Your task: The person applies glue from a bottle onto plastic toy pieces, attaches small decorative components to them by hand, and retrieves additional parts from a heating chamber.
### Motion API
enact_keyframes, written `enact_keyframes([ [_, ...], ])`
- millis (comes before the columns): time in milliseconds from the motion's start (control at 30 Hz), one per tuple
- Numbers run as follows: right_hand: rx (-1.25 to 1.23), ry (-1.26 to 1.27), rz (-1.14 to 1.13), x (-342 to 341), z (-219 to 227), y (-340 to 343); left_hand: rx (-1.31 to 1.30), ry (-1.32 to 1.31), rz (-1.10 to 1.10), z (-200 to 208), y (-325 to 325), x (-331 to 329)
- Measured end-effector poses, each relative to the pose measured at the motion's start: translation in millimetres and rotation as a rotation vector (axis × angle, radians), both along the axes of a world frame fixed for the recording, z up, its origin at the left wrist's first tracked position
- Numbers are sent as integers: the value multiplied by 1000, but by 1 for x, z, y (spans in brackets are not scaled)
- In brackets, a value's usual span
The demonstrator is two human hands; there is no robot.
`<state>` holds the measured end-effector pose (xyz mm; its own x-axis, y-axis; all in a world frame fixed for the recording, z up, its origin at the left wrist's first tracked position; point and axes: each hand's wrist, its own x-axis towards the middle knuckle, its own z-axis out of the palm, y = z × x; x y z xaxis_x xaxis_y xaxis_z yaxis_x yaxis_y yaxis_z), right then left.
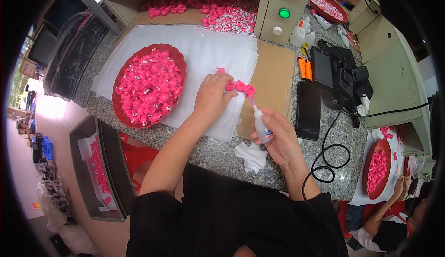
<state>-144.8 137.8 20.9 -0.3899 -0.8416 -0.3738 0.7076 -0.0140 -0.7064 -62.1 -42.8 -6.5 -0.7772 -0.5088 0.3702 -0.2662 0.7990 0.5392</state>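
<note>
My right hand (280, 139) is wrapped round a small white squeeze bottle (263, 126) with a narrow nozzle, tilted up and away. Its tip meets a small pink piece (250, 90) at the right end of a short row on the white paper. Another pink piece (240, 86) lies beside it. At the row's left end, my left hand (213, 94) has its thumb and forefinger closed about a pink rounded piece (230, 85); the other fingers partly hide what is under them. One more pink piece (220, 70) shows just beyond the knuckles.
To the left stands a red scalloped bowl (117, 78) heaped with pink pieces. More fill the shelf (222, 18) behind. A phone (308, 111), orange lighters (305, 68), cables (324, 162) and a crumpled tissue (251, 157) lie on the right. Another person's hands (402, 187) work at far right.
</note>
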Motion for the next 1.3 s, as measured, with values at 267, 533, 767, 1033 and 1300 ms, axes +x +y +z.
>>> enact_keyframes([
  [267, -22, 61, -259, 0, -6, -2, 750, 174, -44, 1, 14, 28],
  [533, -207, 234, -272, 8, -3, -2, 1268, 368, -140, -5, 54, 58],
  [767, -199, 870, -192, 23, -15, 6, 689, 458, 54, -13, 69, 57],
  [1033, -186, 1141, -171, 22, -18, 7, 684, 444, 93, -15, 71, 58],
  [1300, -164, 1196, -190, 21, -18, 5, 653, 424, 104, -16, 72, 58],
])
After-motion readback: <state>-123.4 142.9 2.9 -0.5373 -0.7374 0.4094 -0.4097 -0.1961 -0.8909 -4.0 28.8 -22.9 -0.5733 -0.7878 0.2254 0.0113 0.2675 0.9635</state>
